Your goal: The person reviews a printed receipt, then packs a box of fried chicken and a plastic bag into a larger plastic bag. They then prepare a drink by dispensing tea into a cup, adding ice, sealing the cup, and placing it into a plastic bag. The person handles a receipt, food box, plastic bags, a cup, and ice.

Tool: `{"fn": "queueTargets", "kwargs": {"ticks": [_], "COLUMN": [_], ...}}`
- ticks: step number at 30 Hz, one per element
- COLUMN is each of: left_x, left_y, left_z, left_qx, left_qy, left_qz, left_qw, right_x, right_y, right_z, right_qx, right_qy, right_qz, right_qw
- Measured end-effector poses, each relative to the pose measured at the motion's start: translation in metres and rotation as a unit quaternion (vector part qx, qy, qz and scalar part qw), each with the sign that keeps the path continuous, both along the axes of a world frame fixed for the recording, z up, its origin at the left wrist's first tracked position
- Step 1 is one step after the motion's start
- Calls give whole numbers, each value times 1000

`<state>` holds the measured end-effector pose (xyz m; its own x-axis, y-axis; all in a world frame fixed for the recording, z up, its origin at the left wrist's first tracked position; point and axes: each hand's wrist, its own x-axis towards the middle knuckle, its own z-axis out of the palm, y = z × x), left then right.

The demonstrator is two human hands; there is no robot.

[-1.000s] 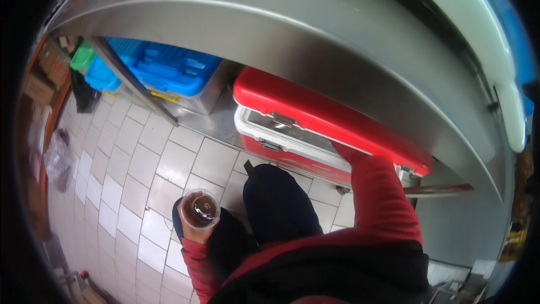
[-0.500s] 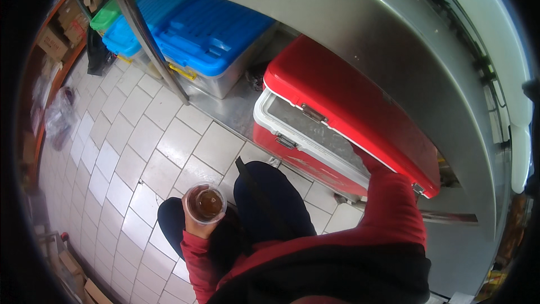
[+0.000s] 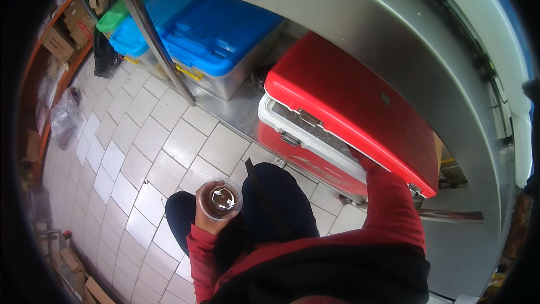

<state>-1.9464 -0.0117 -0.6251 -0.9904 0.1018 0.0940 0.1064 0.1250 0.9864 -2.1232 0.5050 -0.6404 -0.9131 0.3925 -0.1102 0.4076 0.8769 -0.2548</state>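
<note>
The left hand [image 3: 203, 214] grips a clear cup [image 3: 220, 200] of dark drink, held upright above the knees. The right arm reaches into the red cooler [image 3: 343, 129]; its hand is hidden, so its grasp cannot be told.

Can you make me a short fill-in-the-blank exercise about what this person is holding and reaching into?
1. The left hand holds a clear plastic cup of a ____ drink.
2. The right arm reaches into the ____ cooler, so the right hand is hidden.
3. The cooler's lid is ____.
4. The storage bins beside the cooler have ____ lids.

Missing words: dark; red; raised; blue
</note>
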Motion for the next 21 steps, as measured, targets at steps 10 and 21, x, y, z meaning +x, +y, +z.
{"fn": "queueTargets", "kwargs": {"ticks": [10, 21], "left_x": [-15, -14], "left_y": [20, 25], "left_z": [17, 23], "left_qx": [26, 46], "left_qy": [18, -8], "left_qz": [-49, -70], "left_qw": [998, 996], "right_x": [2, -37], "right_y": [-12, -49], "right_z": [8, 13], "right_qx": [-21, -34], "right_qy": [19, 33], "right_qz": [15, 74], "right_qw": [999, 996]}}
